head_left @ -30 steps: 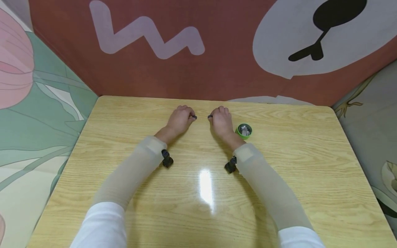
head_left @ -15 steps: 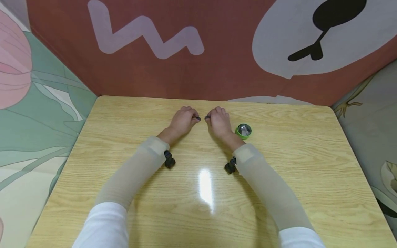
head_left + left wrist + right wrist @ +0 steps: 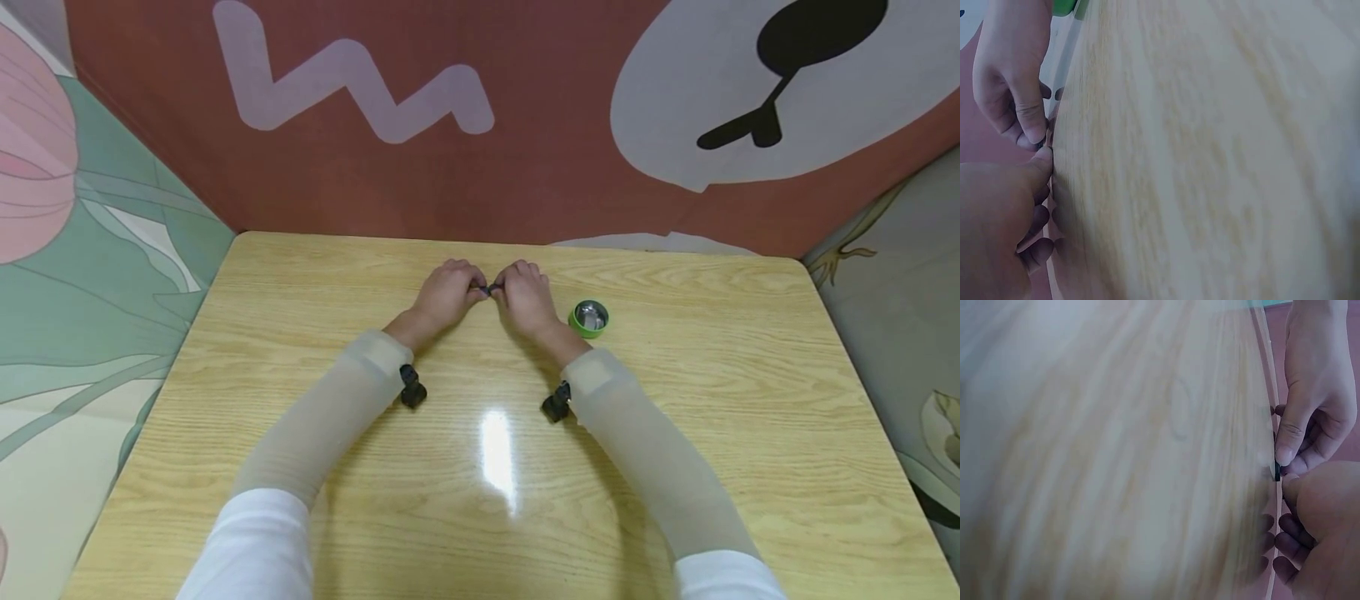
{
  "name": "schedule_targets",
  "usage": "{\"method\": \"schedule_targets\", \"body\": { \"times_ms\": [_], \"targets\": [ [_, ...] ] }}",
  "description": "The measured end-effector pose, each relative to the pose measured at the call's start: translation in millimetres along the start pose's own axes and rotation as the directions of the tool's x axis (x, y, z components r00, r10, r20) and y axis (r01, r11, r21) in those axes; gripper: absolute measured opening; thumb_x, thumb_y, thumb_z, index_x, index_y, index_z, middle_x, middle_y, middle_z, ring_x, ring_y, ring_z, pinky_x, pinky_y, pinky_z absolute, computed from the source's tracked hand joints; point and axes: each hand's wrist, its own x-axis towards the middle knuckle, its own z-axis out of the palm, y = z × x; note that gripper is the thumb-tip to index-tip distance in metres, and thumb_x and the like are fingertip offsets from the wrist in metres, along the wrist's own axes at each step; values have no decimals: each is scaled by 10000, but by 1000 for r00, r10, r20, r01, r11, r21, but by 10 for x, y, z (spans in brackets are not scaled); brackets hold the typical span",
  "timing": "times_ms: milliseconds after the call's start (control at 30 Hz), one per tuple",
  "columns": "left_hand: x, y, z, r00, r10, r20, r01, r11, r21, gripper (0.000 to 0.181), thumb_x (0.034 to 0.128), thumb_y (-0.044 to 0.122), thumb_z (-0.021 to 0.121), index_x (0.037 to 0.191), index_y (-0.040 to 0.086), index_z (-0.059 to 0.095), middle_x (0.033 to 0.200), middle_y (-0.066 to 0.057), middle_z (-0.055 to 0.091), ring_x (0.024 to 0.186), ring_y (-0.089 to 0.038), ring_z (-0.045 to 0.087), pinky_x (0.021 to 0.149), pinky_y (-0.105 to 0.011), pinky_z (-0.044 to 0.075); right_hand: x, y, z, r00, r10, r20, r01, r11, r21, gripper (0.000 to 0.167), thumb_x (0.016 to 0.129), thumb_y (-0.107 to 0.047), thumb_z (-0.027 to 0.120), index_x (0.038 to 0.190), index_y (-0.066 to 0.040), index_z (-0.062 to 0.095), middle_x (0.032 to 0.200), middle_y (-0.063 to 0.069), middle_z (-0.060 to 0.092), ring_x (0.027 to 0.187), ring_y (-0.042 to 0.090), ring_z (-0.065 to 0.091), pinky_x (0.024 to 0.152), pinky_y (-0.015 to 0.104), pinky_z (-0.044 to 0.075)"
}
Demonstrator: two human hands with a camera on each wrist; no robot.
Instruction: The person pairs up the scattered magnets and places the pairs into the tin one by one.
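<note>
Near the table's back edge, my left hand [image 3: 444,293] pinches a small dark piece [image 3: 479,288] between thumb and fingers. My right hand [image 3: 527,298] pinches another small dark piece [image 3: 494,288] facing it. The two pieces meet or nearly meet between the fingertips; whether they are joined I cannot tell. In the right wrist view a black piece [image 3: 1277,471] shows at the left hand's [image 3: 1317,394] thumb tip, with the right hand [image 3: 1329,519] close below. Fingers mostly hide both pieces in the left wrist view, where the left hand [image 3: 999,219] and right hand [image 3: 1015,72] almost touch.
A small green cup [image 3: 588,318] with a metallic inside stands just right of my right hand. The wooden table [image 3: 495,358] ends at a red patterned wall [image 3: 480,183] behind the hands. Small black devices are fixed at both wrists.
My left hand has moved right and my right hand slightly left, so the gap between the two dark pieces has closed or nearly closed. The green cup has not moved.
</note>
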Motion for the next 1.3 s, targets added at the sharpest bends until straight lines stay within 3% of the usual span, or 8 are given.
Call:
{"method": "schedule_targets", "body": {
  "times_ms": [700, 967, 1300],
  "targets": [
    [-2, -19, 3, 1000, 19, 8, -18, 999, -30, 217, 966, 255, 721, 1084, 74, 732, 1072, -64, 681, 1008, -246, 588, 928, -387, 481, -18, 24, 9, 999, -36, 13, 36, 999, 22, 177, 1037, -164, 596, 1143, -41, 668, 1207, 125, 587, 1181, 325, 494, 952, 488, 406],
    [3, -43, -23, 1000, -16, 13, 17, 999, -29, 163, 975, 213, 714, 1062, 77, 740, 1065, -68, 682, 1019, -250, 586, 908, -369, 494, -18, 19, -14, 999, -31, 27, 30, 999, 27, 154, 1032, -118, 595, 1134, -37, 676, 1213, 125, 587, 1160, 318, 490, 953, 484, 409],
    [11, -39, -31, 1000, -11, 0, 11, 999, -31, 171, 969, 213, 718, 1052, 64, 737, 1049, -75, 685, 998, -254, 585, 906, -362, 492, -5, -7, -9, 999, -34, 7, 34, 999, 25, 135, 1021, -145, 628, 1098, -58, 699, 1188, 107, 601, 1128, 306, 506, 929, 475, 417]
  ]
}}
